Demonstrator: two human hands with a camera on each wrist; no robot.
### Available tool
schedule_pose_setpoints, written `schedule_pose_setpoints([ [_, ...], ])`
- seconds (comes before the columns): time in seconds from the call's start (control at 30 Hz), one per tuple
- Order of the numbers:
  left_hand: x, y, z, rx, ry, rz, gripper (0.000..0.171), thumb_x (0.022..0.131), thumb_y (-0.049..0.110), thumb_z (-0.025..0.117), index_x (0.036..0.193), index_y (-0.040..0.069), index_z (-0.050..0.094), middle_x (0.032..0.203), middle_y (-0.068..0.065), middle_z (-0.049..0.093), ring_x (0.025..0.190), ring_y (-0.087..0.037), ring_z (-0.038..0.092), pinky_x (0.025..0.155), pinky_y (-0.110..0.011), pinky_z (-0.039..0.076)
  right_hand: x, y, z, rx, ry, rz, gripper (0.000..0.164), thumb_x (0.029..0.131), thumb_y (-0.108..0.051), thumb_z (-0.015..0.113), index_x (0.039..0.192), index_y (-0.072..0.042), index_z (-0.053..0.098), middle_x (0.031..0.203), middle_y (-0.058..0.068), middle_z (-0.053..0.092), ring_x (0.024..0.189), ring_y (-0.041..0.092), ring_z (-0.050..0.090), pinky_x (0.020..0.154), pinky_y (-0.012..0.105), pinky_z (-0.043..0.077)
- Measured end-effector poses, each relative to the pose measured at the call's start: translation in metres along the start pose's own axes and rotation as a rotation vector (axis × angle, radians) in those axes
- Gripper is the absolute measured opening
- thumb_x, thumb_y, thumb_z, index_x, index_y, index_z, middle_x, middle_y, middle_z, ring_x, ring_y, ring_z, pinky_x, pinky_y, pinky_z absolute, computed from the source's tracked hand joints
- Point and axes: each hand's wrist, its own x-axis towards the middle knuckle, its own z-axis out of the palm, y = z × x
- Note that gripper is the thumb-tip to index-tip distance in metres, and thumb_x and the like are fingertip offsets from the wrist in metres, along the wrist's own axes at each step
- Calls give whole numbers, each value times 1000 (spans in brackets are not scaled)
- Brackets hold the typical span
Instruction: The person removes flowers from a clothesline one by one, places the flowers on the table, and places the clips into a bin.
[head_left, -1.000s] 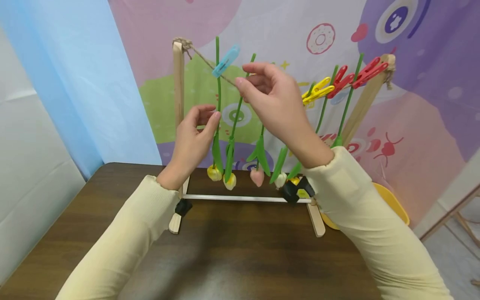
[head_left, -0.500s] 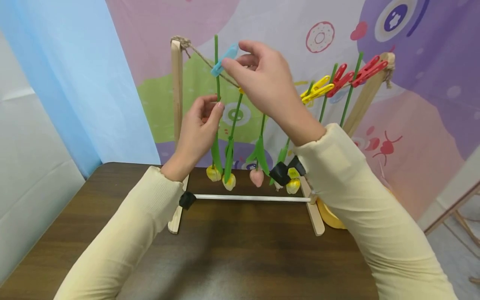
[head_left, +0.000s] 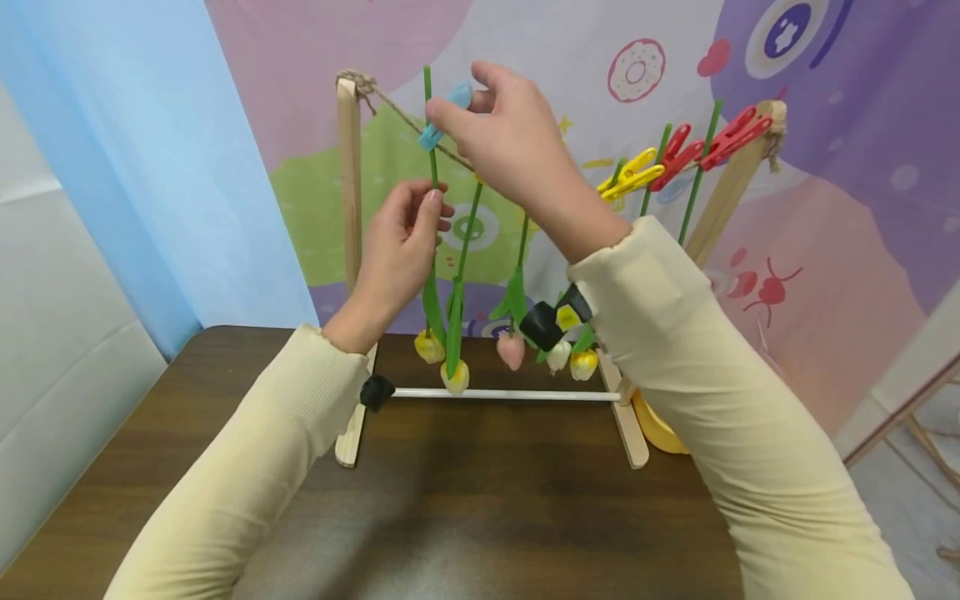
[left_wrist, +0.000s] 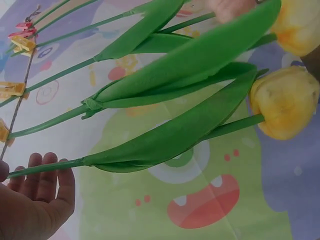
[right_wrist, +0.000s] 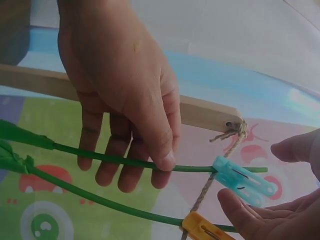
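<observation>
Artificial tulips hang head-down from a twine line. A light blue clothespin (right_wrist: 242,180) clips the leftmost one, a yellow tulip (head_left: 429,346), by its green stem to the twine (right_wrist: 201,195). My left hand (head_left: 401,242) pinches that stem below the clothespin, thumb against fingers, as the right wrist view shows. Around the clothespin's handles is my right hand (head_left: 517,137); in the right wrist view its thumb and fingers are spread, the thumb plainly apart from the clip. A second yellow tulip (head_left: 454,377) hangs beside it from a yellow-orange clothespin (right_wrist: 205,227).
Further right, a pink tulip (head_left: 511,352) and others hang by yellow clothespins (head_left: 630,177) and red clothespins (head_left: 735,137). Wooden posts (head_left: 349,183) and a white crossbar (head_left: 517,395) form the rack on a dark table (head_left: 450,517). A yellow container (head_left: 656,427) sits behind right.
My right hand has moved left and up from the twine by the second tulip to the blue clothespin. My left hand has slid higher along the first tulip's stem.
</observation>
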Motion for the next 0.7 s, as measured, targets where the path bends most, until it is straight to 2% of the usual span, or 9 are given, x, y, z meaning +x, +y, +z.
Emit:
schedule_pose_setpoints([
  [0.17, 2, 3, 2, -30, -1, -11, 32, 101, 22, 39, 121, 0, 51, 102, -16, 62, 88, -20, 60, 79, -29, 50, 3, -2, 2, 54, 10, 13, 65, 93, -35, 54, 148, -21, 23, 143, -1, 45, 113, 10, 56, 88, 23, 46],
  [0.3, 5, 4, 4, -57, 0, -12, 31, 101, 21, 39, 119, -1, 51, 97, -17, 60, 85, -21, 59, 75, -26, 50, 5, -3, 2, 52, 42, -2, 56, 94, -31, 54, 145, -18, 34, 138, 1, 50, 111, 11, 58, 87, 23, 47],
  [0.47, 6, 4, 6, -83, 0, -19, 32, 101, 22, 38, 116, -2, 52, 87, -10, 54, 78, -18, 56, 72, -25, 50, 5, -2, 1, 37, 70, -50, 42, 96, -25, 52, 136, -14, 47, 123, 3, 60, 102, 12, 62, 83, 22, 48],
  [0.7, 7, 3, 8, -134, -4, -2, 32, 102, 24, 33, 109, -1, 52, 76, -3, 46, 66, -14, 50, 66, -25, 47, 4, 0, 1, 84, 84, -67, 35, 95, -20, 54, 128, -9, 55, 119, 5, 63, 97, 12, 65, 82, 19, 50],
])
